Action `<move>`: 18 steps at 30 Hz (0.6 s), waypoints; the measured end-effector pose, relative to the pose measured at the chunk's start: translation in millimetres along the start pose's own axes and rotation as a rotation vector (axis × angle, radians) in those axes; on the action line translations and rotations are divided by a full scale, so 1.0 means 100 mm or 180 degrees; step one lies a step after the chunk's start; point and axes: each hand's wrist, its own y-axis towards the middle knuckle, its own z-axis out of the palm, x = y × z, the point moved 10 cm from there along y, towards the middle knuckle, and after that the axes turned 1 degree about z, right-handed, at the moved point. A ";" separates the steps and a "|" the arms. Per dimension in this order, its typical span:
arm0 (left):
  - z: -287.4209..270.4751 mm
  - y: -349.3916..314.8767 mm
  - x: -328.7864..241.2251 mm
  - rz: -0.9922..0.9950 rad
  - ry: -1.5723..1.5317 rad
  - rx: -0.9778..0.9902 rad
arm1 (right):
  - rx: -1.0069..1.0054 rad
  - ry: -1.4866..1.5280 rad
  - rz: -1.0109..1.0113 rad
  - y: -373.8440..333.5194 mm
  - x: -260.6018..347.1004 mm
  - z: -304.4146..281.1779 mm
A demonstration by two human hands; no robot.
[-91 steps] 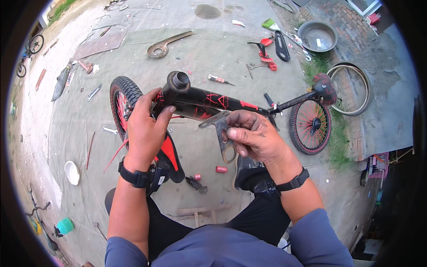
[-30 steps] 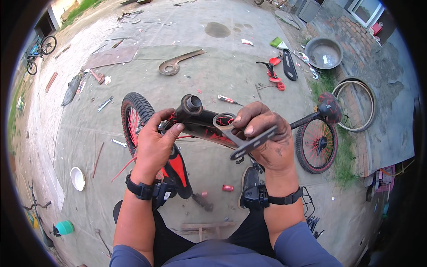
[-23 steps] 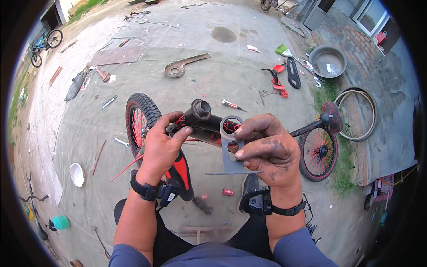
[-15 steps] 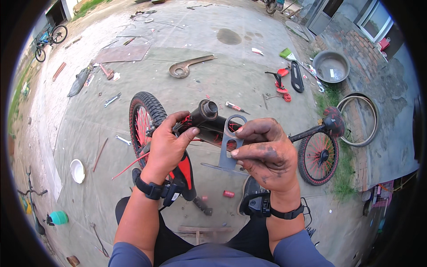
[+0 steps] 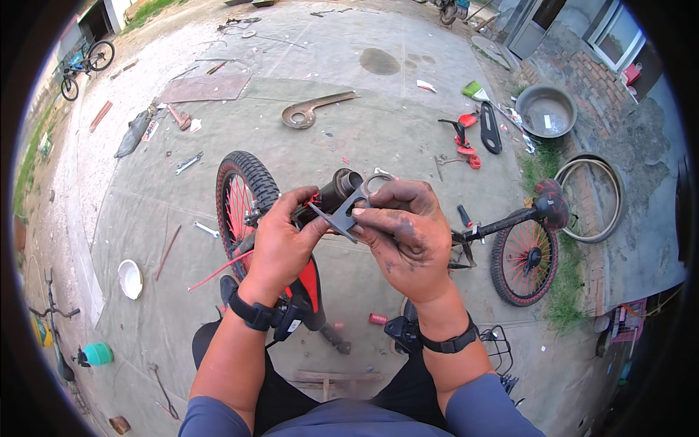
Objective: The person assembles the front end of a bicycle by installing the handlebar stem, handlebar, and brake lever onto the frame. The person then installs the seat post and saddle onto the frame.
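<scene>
We see the black bicycle frame (image 5: 334, 194) run across in front, its round tube end (image 5: 352, 180) pointing up and rightward. The left hand (image 5: 278, 237) has its fingers curled about the frame's front. The right hand (image 5: 411, 237), nearer the open end, has thumb and fingers pinched on the flat metal bracket (image 5: 341, 215), whose long axis slants from flange at lower left to ring (image 5: 366, 183), just right of the tube end; we cannot tell whether bracket and tube touch.

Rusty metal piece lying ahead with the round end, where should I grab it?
The rusty metal piece is probably best gripped by its narrow arm, from the right: that slim strip points rightward, while the broad, holed end sits left.
</scene>
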 end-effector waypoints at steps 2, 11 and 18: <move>0.00 -0.01 0.01 -0.0005 -0.0030 -0.0002 | -0.0014 0.0027 -0.0024 0.00 -0.03 0.04; 0.02 -0.06 -0.02 0.0037 -0.0187 -0.0007 | -0.0345 -0.0448 -0.0358 0.06 0.07 0.09; 0.02 -0.06 -0.04 0.0023 -0.0140 0.0097 | -0.0233 -0.0769 -0.0462 0.04 0.02 0.20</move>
